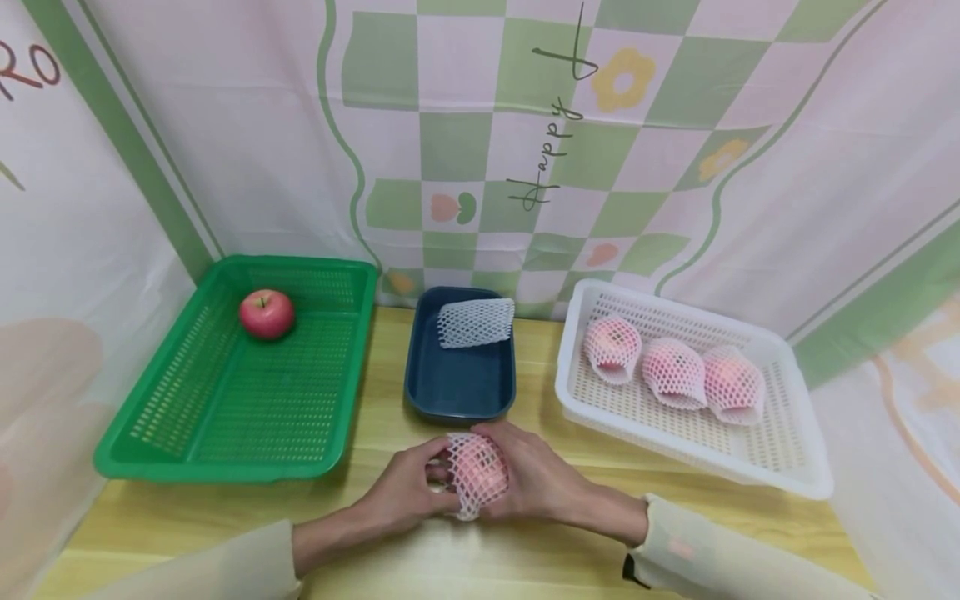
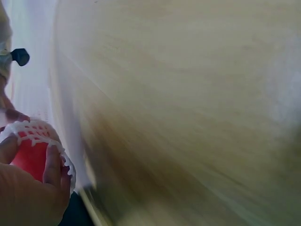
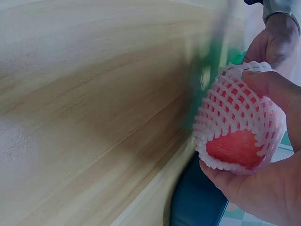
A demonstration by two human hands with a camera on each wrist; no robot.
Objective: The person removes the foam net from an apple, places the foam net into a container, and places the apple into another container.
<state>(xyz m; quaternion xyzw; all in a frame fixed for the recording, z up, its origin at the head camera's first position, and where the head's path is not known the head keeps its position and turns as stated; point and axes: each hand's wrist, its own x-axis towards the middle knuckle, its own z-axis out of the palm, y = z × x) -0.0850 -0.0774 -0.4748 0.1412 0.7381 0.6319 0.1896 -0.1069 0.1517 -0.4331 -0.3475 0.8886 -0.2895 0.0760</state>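
Left hand [image 1: 405, 490] and right hand [image 1: 538, 477] pinch a round red apple [image 3: 237, 149] in white foam mesh [image 3: 229, 106]. Beyond sits a rectangular dark-blue tray [image 1: 461, 380].

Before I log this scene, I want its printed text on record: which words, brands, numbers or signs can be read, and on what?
"Happy": back cloth, running sideways; the stroke beyond it is unclear.
"RO": left cloth, cut by the picture's edge.
No readable text on the held fruit, loose apple, green basket, white basket or blue tray.

A red apple [image 3: 233, 148] sits in white foam netting [image 3: 230, 106] between fingers [image 2: 51, 165]
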